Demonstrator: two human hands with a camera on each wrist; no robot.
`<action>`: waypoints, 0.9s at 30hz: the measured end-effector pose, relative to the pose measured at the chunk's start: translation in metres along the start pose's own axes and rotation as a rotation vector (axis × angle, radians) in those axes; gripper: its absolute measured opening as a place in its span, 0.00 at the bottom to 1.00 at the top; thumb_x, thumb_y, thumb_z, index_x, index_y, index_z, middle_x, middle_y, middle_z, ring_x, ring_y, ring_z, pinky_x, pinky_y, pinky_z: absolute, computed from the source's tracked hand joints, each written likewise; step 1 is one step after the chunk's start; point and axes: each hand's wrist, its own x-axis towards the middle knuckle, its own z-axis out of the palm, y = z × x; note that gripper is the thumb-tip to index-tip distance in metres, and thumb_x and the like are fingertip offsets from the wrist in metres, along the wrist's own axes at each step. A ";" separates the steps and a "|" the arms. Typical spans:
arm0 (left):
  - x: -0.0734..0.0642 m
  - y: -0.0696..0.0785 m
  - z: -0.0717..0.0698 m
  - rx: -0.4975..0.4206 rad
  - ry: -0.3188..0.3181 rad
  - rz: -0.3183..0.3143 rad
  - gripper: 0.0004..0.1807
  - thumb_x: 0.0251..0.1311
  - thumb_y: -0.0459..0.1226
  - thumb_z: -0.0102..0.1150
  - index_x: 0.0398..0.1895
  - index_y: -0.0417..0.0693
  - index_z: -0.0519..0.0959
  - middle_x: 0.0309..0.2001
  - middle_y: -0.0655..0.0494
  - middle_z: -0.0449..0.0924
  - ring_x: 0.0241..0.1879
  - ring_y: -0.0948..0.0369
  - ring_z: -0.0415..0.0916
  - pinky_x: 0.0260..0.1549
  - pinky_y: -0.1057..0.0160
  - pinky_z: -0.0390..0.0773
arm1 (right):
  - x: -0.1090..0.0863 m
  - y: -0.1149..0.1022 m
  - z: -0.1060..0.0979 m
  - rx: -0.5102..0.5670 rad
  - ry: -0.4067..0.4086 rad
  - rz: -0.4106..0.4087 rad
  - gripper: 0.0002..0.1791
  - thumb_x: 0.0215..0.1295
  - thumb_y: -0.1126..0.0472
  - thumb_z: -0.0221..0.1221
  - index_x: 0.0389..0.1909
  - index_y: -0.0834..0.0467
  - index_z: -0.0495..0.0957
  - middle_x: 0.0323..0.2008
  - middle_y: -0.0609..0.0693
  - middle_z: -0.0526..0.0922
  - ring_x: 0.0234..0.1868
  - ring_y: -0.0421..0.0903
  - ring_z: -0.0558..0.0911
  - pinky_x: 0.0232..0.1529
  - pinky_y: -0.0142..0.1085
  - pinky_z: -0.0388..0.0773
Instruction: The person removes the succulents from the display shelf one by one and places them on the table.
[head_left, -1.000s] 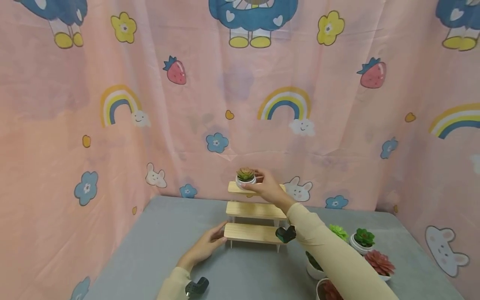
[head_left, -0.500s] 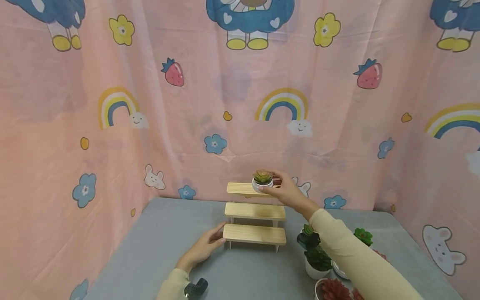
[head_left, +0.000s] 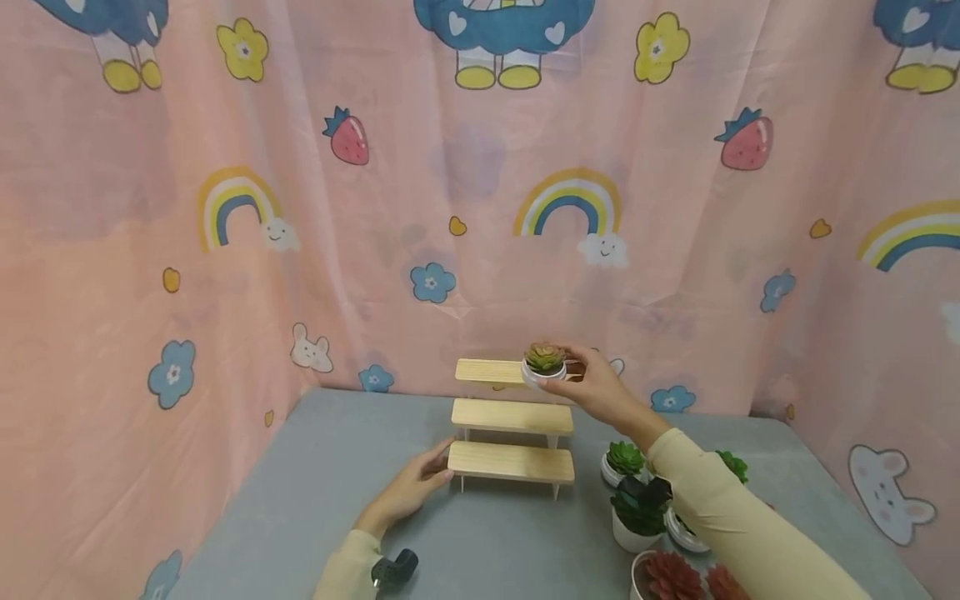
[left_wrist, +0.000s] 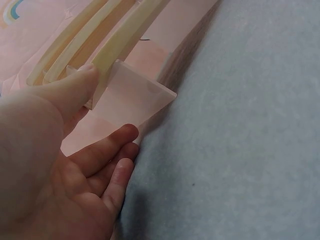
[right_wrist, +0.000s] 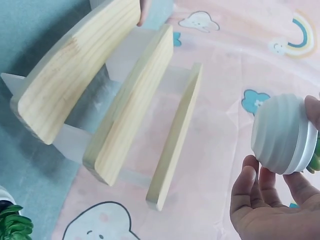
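Observation:
In the head view my right hand [head_left: 596, 385] grips a white ribbed pot [right_wrist: 280, 134] holding a green succulent with reddish tips [head_left: 545, 358]. The pot overlaps the right part of the top step there, while the right wrist view shows it apart from the planks. A three-step wooden stand [head_left: 512, 462] with clear side supports [left_wrist: 131, 92] stands on the table. My left hand [head_left: 405, 493] is at the left end of its lowest plank. Thumb and index finger pinch that end; the other fingers lie loosely beside the support.
Several potted succulents stand at the right, partly under the right sleeve: a green one in a low pot [head_left: 625, 460], a dark green one [head_left: 637, 512] and a red one [head_left: 672, 575]. A pink patterned curtain [head_left: 480, 250] hangs behind the grey table [head_left: 337, 450].
My right hand has moved the potted succulent from the left part of the top step towards its right end. My left hand keeps its place at the lowest plank.

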 end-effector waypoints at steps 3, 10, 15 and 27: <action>0.001 0.001 -0.001 0.005 -0.004 0.006 0.34 0.75 0.45 0.52 0.80 0.48 0.56 0.70 0.36 0.71 0.70 0.38 0.68 0.68 0.36 0.69 | -0.005 0.002 -0.003 0.010 0.002 -0.018 0.36 0.69 0.55 0.64 0.74 0.62 0.64 0.62 0.65 0.74 0.57 0.58 0.80 0.50 0.43 0.84; 0.003 0.001 -0.001 0.011 -0.011 0.015 0.34 0.76 0.45 0.51 0.80 0.50 0.56 0.70 0.37 0.71 0.70 0.40 0.69 0.67 0.37 0.70 | -0.023 0.005 -0.012 -0.034 0.039 0.001 0.37 0.69 0.55 0.64 0.74 0.63 0.63 0.60 0.65 0.76 0.56 0.59 0.81 0.47 0.38 0.83; 0.002 0.001 -0.001 0.015 -0.003 0.012 0.34 0.76 0.45 0.51 0.80 0.50 0.56 0.70 0.37 0.71 0.70 0.40 0.69 0.67 0.36 0.70 | -0.036 0.006 -0.018 -0.024 0.033 -0.004 0.37 0.69 0.56 0.64 0.74 0.65 0.62 0.60 0.66 0.76 0.56 0.58 0.81 0.47 0.36 0.83; 0.001 0.000 -0.001 0.005 -0.006 0.011 0.34 0.76 0.45 0.51 0.80 0.50 0.56 0.70 0.37 0.71 0.70 0.39 0.68 0.69 0.37 0.68 | -0.065 0.019 -0.025 0.007 0.030 -0.056 0.36 0.69 0.61 0.64 0.73 0.67 0.63 0.56 0.65 0.78 0.43 0.37 0.80 0.40 0.32 0.83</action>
